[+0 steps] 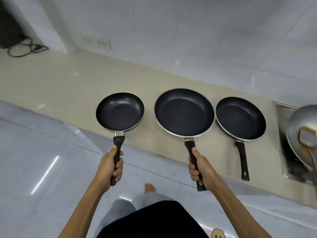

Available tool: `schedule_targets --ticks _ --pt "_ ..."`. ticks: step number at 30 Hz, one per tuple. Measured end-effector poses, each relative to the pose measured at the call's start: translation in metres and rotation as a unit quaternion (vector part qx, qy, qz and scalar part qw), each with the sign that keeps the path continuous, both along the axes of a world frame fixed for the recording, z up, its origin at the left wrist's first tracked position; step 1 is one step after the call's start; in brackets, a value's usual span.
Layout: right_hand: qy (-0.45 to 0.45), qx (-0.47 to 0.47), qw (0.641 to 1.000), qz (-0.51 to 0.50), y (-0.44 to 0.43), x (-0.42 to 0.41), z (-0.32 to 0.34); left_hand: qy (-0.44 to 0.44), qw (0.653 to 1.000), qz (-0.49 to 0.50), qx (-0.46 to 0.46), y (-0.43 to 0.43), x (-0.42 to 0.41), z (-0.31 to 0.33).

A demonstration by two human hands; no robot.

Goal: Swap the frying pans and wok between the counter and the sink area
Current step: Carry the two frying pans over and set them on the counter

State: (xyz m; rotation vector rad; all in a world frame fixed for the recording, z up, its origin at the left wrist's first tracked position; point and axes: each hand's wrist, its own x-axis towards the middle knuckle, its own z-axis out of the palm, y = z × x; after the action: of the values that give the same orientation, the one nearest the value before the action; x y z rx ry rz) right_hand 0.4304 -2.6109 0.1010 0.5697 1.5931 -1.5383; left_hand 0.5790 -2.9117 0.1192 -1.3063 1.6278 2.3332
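Your left hand (109, 166) is wrapped around the handle of the small pan (120, 111), and your right hand (199, 169) grips the handle of the large pan (184, 112), both handles running back toward you. The sink (284, 143) with the wok (301, 134) lies far right, past the third pan (240, 118) resting on the surface (60, 83), so your right hand is nearer.

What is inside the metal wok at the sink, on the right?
The wok sits tilted in the sink. Inside shows bare grey metal with a brown burnt-looking stain near its lower side. Its right part is cut off by the picture edge, so the rest cannot be seen.
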Motion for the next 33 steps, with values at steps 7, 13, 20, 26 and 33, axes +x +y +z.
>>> schedule_targets --ticks 7,13,20,26,33 --pt "0.005 0.015 0.997 -0.075 -0.049 -0.012 -0.014 -0.013 0.997 -0.072 0.027 -0.068 -0.076 -0.008" --pt "0.008 0.036 0.990 -0.136 -0.095 -0.038 -0.024 -0.012 0.988 -0.150 0.021 -0.126 -0.131 -0.014" --pt "-0.017 0.015 0.984 -0.178 -0.128 -0.073 -0.033 -0.032 0.980 -0.198 0.013 -0.182 -0.160 -0.018" --pt "-0.025 -0.007 0.980 -0.199 -0.130 -0.090 -0.043 -0.034 0.979 -0.197 0.028 -0.194 -0.164 -0.023" --pt "-0.028 0.006 0.982 -0.187 -0.117 -0.104 -0.050 -0.048 0.980 -0.188 0.045 -0.183 -0.175 -0.026"
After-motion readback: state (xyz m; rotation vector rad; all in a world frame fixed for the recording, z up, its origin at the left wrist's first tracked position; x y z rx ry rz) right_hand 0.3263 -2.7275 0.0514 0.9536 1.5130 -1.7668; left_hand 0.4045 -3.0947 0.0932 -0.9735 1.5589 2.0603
